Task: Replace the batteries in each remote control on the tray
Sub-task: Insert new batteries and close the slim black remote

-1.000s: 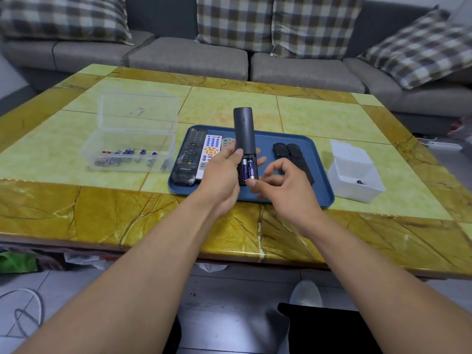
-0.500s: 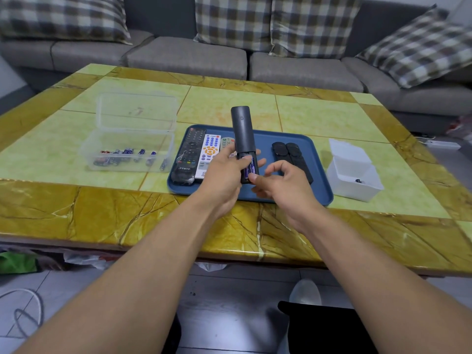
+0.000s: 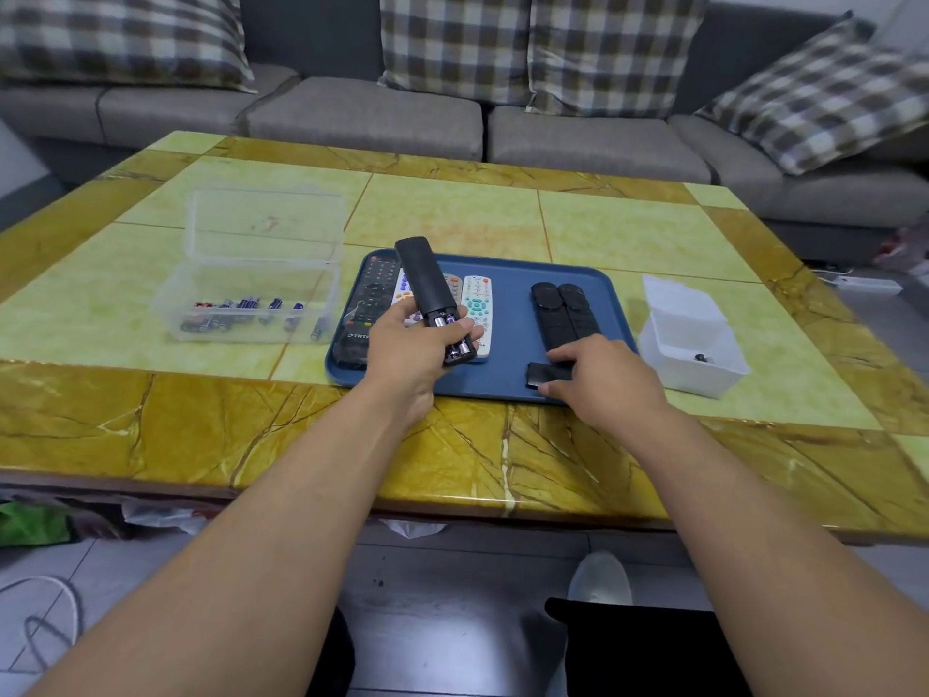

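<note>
My left hand [image 3: 409,347] grips a black remote [image 3: 427,284] back side up above the blue tray [image 3: 507,314]. Its battery bay is open and two batteries [image 3: 455,339] sit inside. My right hand [image 3: 606,377] rests on the tray's near right part, fingers pinching a small black battery cover [image 3: 545,374] that lies on the tray. On the tray lie a black remote [image 3: 369,304] at the left, two white remotes [image 3: 475,306] beside it, and two black remotes [image 3: 565,314] at the right.
A clear plastic box [image 3: 251,294] with its lid up holds several batteries left of the tray. A white open box [image 3: 691,339] with a small dark item stands at the right. The table is yellow-green marble; a grey sofa with checked cushions lies beyond.
My right hand left the remote's battery bay and moved right and down onto the battery cover on the tray. My left hand tilted the remote's top leftward.
</note>
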`<action>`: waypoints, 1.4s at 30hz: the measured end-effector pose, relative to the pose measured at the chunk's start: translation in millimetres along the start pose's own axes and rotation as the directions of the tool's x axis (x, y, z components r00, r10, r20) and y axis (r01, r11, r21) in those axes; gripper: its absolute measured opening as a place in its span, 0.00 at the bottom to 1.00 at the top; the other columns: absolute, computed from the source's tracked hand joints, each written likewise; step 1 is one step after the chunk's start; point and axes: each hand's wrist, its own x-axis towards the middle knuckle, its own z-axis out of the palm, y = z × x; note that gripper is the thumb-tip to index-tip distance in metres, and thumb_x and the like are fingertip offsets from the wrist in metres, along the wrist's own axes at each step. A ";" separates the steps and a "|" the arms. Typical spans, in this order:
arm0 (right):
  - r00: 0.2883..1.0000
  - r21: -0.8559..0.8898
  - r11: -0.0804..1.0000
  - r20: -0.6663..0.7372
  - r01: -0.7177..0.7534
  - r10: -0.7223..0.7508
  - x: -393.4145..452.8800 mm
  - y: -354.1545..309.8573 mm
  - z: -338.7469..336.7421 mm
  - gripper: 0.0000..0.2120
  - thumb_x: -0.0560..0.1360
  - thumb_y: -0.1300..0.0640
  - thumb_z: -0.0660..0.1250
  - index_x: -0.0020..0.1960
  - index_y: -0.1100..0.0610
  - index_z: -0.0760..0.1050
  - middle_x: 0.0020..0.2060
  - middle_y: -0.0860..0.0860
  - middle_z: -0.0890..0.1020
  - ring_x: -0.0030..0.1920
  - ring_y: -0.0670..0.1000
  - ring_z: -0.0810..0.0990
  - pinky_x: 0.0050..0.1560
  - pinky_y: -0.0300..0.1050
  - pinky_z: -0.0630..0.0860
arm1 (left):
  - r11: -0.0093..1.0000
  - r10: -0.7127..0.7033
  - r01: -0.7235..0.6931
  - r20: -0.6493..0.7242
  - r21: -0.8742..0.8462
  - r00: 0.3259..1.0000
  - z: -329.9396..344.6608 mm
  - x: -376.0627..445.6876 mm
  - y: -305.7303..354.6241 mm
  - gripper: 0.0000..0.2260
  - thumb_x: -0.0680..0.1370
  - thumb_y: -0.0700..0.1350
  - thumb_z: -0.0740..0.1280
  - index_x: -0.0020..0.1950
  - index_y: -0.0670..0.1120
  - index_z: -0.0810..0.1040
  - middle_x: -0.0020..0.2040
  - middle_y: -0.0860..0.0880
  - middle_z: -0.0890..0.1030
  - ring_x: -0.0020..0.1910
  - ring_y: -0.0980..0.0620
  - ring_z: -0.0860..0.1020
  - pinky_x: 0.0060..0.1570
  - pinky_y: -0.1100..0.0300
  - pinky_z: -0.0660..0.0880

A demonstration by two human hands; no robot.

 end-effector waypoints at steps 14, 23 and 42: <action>0.998 0.114 0.993 -0.061 0.020 -0.013 -0.7 -8.9 -6.3 0.19 0.70 0.39 0.74 0.58 0.44 0.79 0.50 0.46 0.82 0.51 0.52 0.79 0.45 0.47 0.76 | 0.999 -0.033 0.032 0.016 0.036 0.999 0.3 8.7 -2.6 0.14 0.80 0.31 0.65 0.63 0.44 0.72 0.54 0.44 0.85 0.55 0.46 0.84 0.55 0.45 0.81; 0.958 0.412 0.888 -0.272 0.205 -0.096 -23.4 -34.6 -2.4 0.17 0.66 0.37 0.75 0.51 0.41 0.77 0.46 0.36 0.80 0.48 0.40 0.79 0.48 0.49 0.79 | 0.999 -0.007 0.007 0.006 0.035 1.000 6.7 1.6 -3.9 0.18 0.79 0.33 0.68 0.67 0.39 0.70 0.58 0.39 0.82 0.49 0.44 0.85 0.37 0.58 0.82; 0.970 0.631 0.749 -0.236 0.202 -0.063 -15.1 -29.4 1.5 0.15 0.72 0.44 0.75 0.57 0.44 0.80 0.47 0.41 0.82 0.45 0.44 0.80 0.44 0.38 0.77 | 0.999 0.019 -0.028 0.200 0.040 0.980 11.8 -12.9 -4.0 0.21 0.76 0.28 0.69 0.67 0.37 0.69 0.52 0.37 0.83 0.50 0.44 0.85 0.46 0.56 0.83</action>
